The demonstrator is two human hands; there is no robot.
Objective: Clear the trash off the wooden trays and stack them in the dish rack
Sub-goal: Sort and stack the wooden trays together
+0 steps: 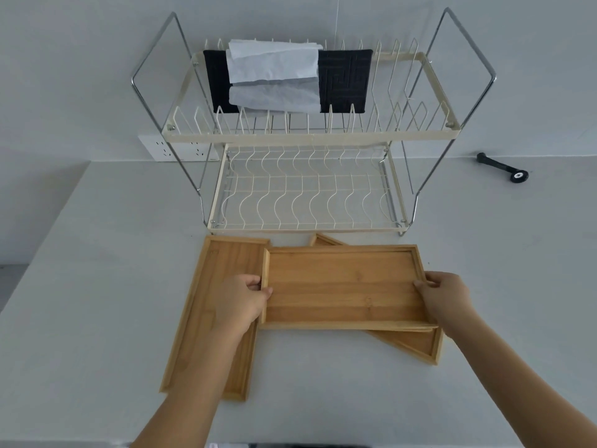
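Observation:
A wooden tray [342, 286] is held level just above the table, its inside bare. My left hand [240, 302] grips its left short edge and my right hand [447, 297] grips its right short edge. Under it lies a second wooden tray [416, 345], turned at an angle, mostly hidden. A third wooden tray [206, 318] lies lengthwise on the left, partly under my left forearm. Behind them stands the two-tier dish rack [310, 137], its lower wire shelf [307, 195] bare.
On the rack's upper tier rest a black quilted mat [345, 80] and crumpled white paper [274, 76]. A wall socket [176, 148] sits behind the rack at the left. A small black tool [504, 166] lies at the far right of the grey table [97, 253].

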